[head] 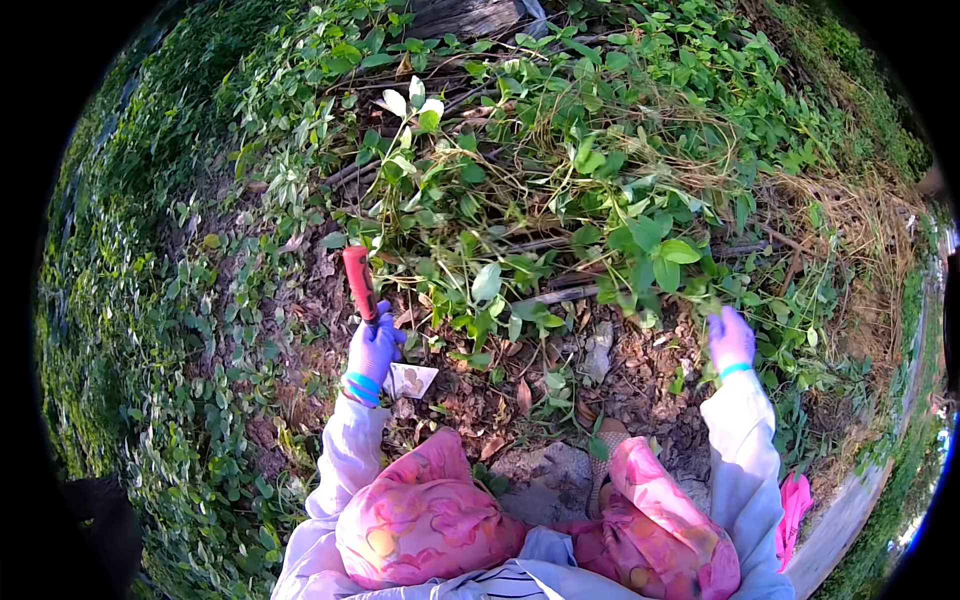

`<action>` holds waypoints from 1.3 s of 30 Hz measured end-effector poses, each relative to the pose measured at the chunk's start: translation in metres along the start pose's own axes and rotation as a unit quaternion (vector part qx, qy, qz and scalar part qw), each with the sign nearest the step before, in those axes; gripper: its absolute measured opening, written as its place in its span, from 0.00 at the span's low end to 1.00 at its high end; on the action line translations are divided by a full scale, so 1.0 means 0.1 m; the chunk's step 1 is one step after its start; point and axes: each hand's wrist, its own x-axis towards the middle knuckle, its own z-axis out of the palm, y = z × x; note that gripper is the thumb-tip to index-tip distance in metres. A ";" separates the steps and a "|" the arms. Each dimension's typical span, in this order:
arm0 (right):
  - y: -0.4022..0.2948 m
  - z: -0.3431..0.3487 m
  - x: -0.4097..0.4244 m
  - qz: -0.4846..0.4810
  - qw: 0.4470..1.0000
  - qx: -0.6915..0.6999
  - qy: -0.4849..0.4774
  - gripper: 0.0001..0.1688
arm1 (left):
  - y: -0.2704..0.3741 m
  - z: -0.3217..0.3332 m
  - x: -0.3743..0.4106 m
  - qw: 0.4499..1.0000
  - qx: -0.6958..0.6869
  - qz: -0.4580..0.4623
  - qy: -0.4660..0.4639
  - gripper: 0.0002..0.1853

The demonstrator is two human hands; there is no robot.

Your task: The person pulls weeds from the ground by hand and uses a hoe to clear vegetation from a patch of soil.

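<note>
My left hand (373, 346), in a purple glove with a blue cuff, grips a hand tool by its red handle (359, 283). The handle points up and away from me, while a flat, pale metal blade (410, 380) shows beside the wrist, just above the soil. On the other side, my right hand (731, 339), gloved alike, is at the near edge of a heap of leafy green vines (637, 240). Its fingers are curled beside some blurred leaves; whether they hold a stem is unclear.
Dry sticks (559, 295) and straw-like stems (862, 225) lie among the vines. A grey stone (544, 480) sits between my knees, with brown leaf litter (487, 416) beyond it. A weathered log (465, 16) is at the top. At right are a pink object (793, 517) and a pale paved edge (847, 517).
</note>
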 end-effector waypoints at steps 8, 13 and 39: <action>-0.98 -1.00 -0.04 -0.209 0.974 -0.086 -0.030 0.37 | -0.20 -0.11 -0.06 0.999 -0.049 0.011 0.011 0.19; -2.56 -0.92 -0.67 -0.458 0.875 0.139 -0.068 0.40 | 0.43 0.69 -0.44 0.866 0.389 0.211 -0.235 0.13; -3.63 0.40 -1.51 -0.143 0.809 0.310 -0.479 0.27 | -1.72 -3.71 -2.27 0.733 0.477 -0.386 0.293 0.23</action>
